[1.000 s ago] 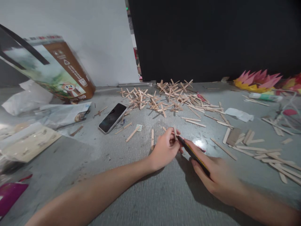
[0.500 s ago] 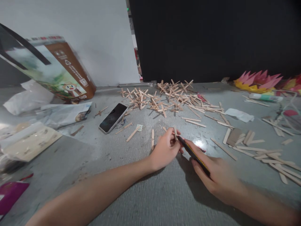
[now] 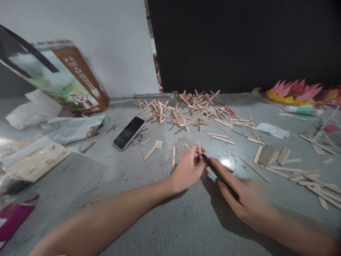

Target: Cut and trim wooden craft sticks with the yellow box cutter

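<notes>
Keeping earlier pose: left hand (image 3: 188,171) pinching wooden stick (image 3: 199,150), right hand (image 3: 247,199) gripping black tool (image 3: 220,175).

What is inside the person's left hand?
The left hand holds a wooden stick, its upper end showing. The hand covers the lower part, so whether anything else is inside cannot be seen.

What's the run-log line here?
left hand: holds flat pale wooden stick | right hand: holds slim black-yellow tool, tip near stick | beyond: pale wooden crosses
</notes>
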Demonstrator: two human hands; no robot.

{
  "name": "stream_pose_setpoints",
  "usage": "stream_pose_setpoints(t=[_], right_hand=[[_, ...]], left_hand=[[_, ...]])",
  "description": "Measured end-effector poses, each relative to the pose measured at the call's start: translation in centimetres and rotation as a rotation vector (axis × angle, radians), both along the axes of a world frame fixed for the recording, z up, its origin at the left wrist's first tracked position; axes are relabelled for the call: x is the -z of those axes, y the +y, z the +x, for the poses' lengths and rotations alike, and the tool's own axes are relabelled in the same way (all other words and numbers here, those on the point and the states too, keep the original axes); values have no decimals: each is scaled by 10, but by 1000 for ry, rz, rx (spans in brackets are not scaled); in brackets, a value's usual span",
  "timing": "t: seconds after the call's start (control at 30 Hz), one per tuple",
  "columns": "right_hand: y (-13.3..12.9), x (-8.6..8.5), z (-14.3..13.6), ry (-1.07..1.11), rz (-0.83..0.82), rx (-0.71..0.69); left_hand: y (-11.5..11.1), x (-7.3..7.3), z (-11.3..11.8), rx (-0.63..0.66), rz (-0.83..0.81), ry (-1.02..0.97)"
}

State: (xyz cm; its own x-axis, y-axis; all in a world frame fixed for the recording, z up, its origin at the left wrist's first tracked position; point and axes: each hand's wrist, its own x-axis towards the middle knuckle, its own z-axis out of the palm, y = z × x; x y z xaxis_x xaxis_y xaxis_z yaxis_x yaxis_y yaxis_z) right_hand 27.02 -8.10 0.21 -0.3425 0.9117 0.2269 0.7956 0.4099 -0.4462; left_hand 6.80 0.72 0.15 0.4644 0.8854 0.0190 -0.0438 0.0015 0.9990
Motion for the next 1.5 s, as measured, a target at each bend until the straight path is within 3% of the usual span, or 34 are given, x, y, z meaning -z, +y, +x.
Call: stream_pose_setpoints(t=[1.5], right_hand=[[1, 0, 1, -19, -17, 0]], left_hand=[[0, 0, 0, 18, 4, 18]])
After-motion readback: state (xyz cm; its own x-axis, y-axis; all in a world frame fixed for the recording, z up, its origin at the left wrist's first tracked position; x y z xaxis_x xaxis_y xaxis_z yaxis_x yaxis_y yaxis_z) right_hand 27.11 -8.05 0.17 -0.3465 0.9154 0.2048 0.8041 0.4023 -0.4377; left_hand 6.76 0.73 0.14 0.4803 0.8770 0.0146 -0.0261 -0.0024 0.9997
